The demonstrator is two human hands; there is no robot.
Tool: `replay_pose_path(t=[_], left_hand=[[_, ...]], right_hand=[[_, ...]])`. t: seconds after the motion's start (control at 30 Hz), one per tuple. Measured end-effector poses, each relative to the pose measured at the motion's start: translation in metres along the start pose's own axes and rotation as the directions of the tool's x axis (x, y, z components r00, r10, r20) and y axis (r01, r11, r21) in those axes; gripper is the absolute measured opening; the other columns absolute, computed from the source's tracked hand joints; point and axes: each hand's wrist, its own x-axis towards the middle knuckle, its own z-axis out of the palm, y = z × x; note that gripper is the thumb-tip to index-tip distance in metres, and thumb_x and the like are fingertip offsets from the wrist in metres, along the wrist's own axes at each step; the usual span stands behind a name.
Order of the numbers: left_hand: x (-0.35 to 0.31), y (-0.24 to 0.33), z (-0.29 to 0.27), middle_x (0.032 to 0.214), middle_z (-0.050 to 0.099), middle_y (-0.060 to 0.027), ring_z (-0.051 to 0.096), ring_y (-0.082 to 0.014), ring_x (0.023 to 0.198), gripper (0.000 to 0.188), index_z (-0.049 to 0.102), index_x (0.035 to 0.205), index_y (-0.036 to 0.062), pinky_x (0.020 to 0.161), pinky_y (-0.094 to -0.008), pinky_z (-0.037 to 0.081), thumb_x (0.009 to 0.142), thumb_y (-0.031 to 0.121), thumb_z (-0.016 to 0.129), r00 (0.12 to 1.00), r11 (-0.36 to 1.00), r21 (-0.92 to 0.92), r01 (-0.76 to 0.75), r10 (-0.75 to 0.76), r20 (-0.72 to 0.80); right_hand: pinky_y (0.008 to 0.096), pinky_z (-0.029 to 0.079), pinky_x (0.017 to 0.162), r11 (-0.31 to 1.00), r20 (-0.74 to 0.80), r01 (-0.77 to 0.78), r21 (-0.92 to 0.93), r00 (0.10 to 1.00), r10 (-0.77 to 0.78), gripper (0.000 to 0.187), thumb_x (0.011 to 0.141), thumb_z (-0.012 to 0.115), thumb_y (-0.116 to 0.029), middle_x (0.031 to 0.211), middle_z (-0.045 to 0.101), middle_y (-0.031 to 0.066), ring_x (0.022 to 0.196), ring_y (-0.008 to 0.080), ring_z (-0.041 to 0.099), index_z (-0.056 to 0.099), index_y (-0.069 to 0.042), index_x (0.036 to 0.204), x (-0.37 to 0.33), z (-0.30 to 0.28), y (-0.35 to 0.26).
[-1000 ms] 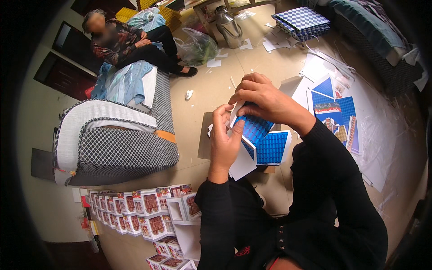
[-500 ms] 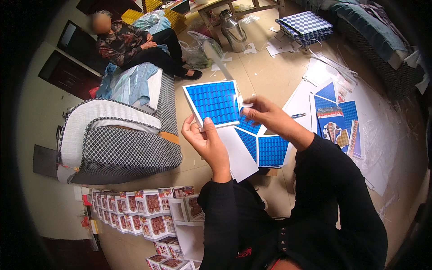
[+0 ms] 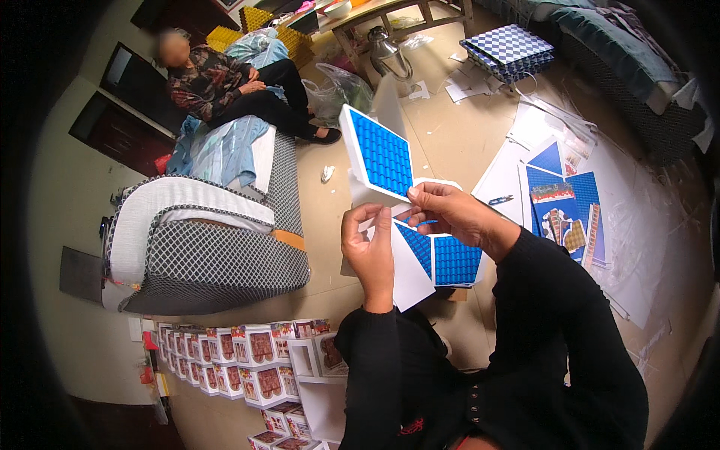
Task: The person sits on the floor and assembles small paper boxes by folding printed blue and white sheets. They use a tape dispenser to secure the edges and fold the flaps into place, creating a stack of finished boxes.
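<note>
The blue tile-print panel [image 3: 384,154] has tipped steeper, baring its white left side [image 3: 354,150], left hand [image 3: 373,255] pinching its bottom edge, right hand [image 3: 459,215] its lower-right corner.

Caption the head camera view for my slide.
Left hand and right hand hold a white-edged, blue tile-patterned panel near similar blue panels, rows of white printed boxes at lower left.

On the left you can pass over the floor [image 3: 322,219] between the sofa [image 3: 217,251] and your raised blue panel [image 3: 382,154]; near left, the stacked white boxes [image 3: 265,381] block you, far off a metal kettle [image 3: 388,55] stands in your way, and on the right flat white sheets [image 3: 501,168] let you reach across above
</note>
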Motion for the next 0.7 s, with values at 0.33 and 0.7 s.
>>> replay_pose_path(t=[0.33,0.7], left_hand=[[0.002,0.0,0.004,0.084,0.059,-0.0022,0.055,-0.0093,0.078,0.015,0.061,0.094,-0.0003,0.074,-0.0253,0.048,0.083,0.002,0.071,0.999,0.997,0.068,0.047,-0.048,0.0],[0.007,-0.004,-0.003,0.126,0.049,-0.0118,0.051,-0.0189,0.115,0.052,0.033,0.133,-0.0002,0.102,-0.0345,0.039,0.089,0.0,0.06,0.994,0.952,-0.306,0.003,0.03,0.101]], right_hand=[[0.0222,0.05,0.071,1.0,-0.011,0.021,-0.02,1.0,-0.021,0.029,0.095,0.06,-0.042,0.096,0.066,0.0034,0.082,0.0074,0.06,0.055,-0.013,0.1,0.005,-0.004,0.005],[0.0212,0.049,0.063,0.983,-0.014,0.104,-0.151,0.994,-0.107,0.023,0.094,0.065,-0.027,0.087,0.069,0.0079,0.07,0.0071,0.059,0.059,-0.005,0.095,0.011,-0.013,0.004]])
